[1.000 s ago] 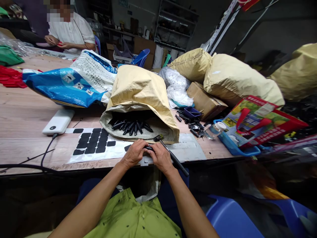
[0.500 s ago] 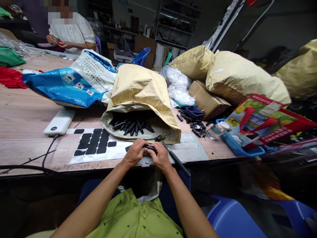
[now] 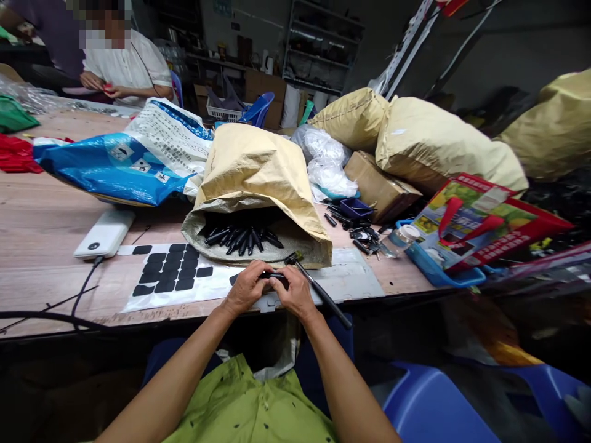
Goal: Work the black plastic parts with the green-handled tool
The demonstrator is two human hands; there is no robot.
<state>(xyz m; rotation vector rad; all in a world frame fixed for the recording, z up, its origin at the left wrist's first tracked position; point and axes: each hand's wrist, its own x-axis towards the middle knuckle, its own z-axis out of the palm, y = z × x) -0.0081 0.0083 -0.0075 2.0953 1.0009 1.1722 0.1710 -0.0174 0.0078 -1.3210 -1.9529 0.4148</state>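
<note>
Barely shifted, both hands (image 3: 247,288) (image 3: 296,291) pinch a black piece (image 3: 271,275).

Light falls soft from above on the wooden tabletop (image 3: 50,206); metal shelving (image 3: 323,44) behind sits dim, under-table space near black; deep shadow fills the mouth of the open kraft sack (image 3: 258,160); glare streaks the blue-and-white plastic sack (image 3: 117,159); left hand (image 3: 248,287) and right hand (image 3: 295,291) read fairly crisp, black piece (image 3: 274,275) between them indistinct; right edge looks stretched, smeared.

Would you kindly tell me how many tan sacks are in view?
4: an open sack in the middle, a back sack and a large sack to its right, and a far-right sack. More may be hidden.
</note>
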